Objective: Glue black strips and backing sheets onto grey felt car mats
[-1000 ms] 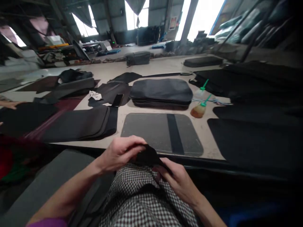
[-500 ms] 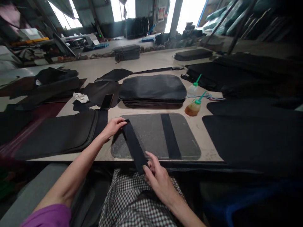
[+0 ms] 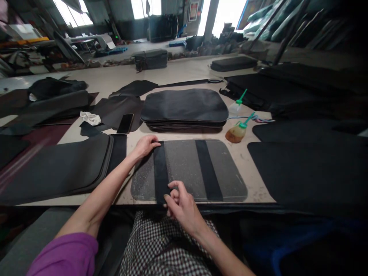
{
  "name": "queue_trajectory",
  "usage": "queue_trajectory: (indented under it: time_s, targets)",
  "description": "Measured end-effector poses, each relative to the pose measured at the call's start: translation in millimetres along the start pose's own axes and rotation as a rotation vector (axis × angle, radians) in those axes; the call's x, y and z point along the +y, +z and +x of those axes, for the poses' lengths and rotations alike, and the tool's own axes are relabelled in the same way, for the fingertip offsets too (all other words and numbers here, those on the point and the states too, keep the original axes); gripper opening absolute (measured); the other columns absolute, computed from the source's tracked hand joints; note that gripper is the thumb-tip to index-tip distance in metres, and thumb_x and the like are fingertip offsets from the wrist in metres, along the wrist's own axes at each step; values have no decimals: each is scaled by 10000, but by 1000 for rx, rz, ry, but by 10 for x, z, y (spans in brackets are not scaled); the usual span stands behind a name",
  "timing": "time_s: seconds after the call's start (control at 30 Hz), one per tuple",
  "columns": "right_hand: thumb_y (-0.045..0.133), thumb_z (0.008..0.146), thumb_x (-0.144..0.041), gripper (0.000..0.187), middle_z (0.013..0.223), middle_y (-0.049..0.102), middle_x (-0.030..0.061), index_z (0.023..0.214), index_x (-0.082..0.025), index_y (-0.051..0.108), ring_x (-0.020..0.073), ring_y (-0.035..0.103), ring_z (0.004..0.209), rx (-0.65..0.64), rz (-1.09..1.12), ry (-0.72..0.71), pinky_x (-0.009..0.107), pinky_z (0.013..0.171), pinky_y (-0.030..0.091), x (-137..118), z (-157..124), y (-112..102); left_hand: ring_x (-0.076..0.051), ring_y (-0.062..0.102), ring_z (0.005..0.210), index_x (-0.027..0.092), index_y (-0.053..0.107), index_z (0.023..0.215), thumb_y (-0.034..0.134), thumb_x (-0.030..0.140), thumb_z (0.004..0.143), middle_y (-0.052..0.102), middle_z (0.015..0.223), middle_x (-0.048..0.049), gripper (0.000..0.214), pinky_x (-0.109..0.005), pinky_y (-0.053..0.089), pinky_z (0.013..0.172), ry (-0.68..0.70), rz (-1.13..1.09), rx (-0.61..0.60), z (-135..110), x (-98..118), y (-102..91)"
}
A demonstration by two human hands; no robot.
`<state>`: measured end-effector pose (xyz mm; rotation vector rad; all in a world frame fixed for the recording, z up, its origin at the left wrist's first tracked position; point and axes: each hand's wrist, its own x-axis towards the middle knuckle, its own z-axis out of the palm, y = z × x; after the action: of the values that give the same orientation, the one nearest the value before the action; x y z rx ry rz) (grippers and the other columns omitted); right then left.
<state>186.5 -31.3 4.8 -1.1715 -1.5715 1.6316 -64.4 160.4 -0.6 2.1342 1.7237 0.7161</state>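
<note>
A grey rounded panel (image 3: 184,172) with pale specks lies flat at the table's front edge. Across its left part runs a black strip (image 3: 161,168), front to back. My left hand (image 3: 147,146) pinches the strip's far end at the panel's back edge. At the near end, my right hand (image 3: 179,203) has thumb and fingers closed at the strip's right edge; the fingertips are partly hidden. A second black strip (image 3: 209,168) lies across the panel's right part, with neither hand on it.
Behind the panel stands a stack of black rounded panels (image 3: 184,107). Two green-tipped bottles, one with brown liquid (image 3: 235,134), are to its right. Dark sheets (image 3: 63,165) lie at left, more (image 3: 310,172) at right. A phone (image 3: 125,124) and white cloth (image 3: 90,118) lie back left.
The strip has swung from a slant to lie straighter across the panel. Its near end moved left and down onto the panel with my right hand. My left hand stays at the far end.
</note>
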Motion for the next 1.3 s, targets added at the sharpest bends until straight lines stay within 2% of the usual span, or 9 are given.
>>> queue_trajectory:
  time_s: [0.2, 0.3, 0.4, 0.6, 0.8, 0.93, 1.1, 1.3]
  targets:
    - [513, 956, -369, 217, 649, 563, -85, 1097, -241, 410, 132, 613, 479, 6, 23, 17, 192, 411, 444, -7, 99, 12, -223, 613, 836, 208, 692, 806, 747, 330, 836, 701, 841, -31, 137, -335, 456, 771, 39, 71, -32, 159, -12, 50]
    - [509, 968, -360, 185, 649, 556, -85, 1075, -242, 416, 128, 627, 508, -4, 27, -8, 196, 455, 467, 8, 86, 27, -259, 601, 994, 212, 684, 808, 772, 312, 817, 714, 990, -64, 134, -378, 446, 888, 75, 103, -32, 152, -16, 50]
    - [501, 985, -345, 154, 650, 538, -87, 1079, -239, 440, 123, 639, 540, -21, 2, -38, 214, 531, 508, 35, 42, 36, -268, 593, 1092, 226, 671, 827, 768, 293, 826, 723, 1114, -55, 118, -397, 416, 955, 107, 116, -58, 96, -24, 41]
    - [483, 1003, -311, 125, 670, 531, -88, 1096, -232, 458, 108, 618, 545, -36, -45, -72, 244, 638, 540, 55, -31, 68, -277, 592, 1085, 231, 657, 862, 748, 319, 860, 741, 1048, -40, 127, -438, 350, 975, 115, 160, -83, 2, -8, 30]
    - [482, 1004, -332, 125, 670, 508, -86, 1079, -232, 475, 110, 620, 546, -31, -50, -75, 230, 591, 514, 31, -51, 82, -263, 573, 1098, 222, 634, 870, 741, 323, 875, 731, 1072, -48, 148, -435, 317, 985, 150, 204, -74, -44, 39, 19]
    - [492, 996, -367, 154, 694, 546, -70, 1075, -237, 469, 117, 628, 544, -36, -11, -20, 221, 529, 499, 17, -51, 89, -260, 561, 1115, 230, 632, 894, 737, 334, 880, 732, 1078, -52, 149, -442, 296, 1019, 178, 215, -62, -79, 42, 19]
    - [510, 971, -407, 202, 679, 572, -63, 1067, -235, 465, 126, 627, 508, -32, 44, 48, 197, 431, 458, -13, -17, 74, -257, 558, 1132, 234, 651, 898, 720, 334, 888, 716, 1137, -51, 121, -433, 322, 1020, 115, 167, -29, -34, 10, 38]
    - [529, 963, -430, 233, 661, 599, -62, 1066, -227, 476, 129, 614, 487, 7, 63, 59, 186, 390, 444, -36, 46, 31, -284, 555, 1093, 232, 684, 916, 691, 348, 908, 714, 1114, -72, 116, -448, 351, 959, 74, 226, -28, 104, 19, 88]
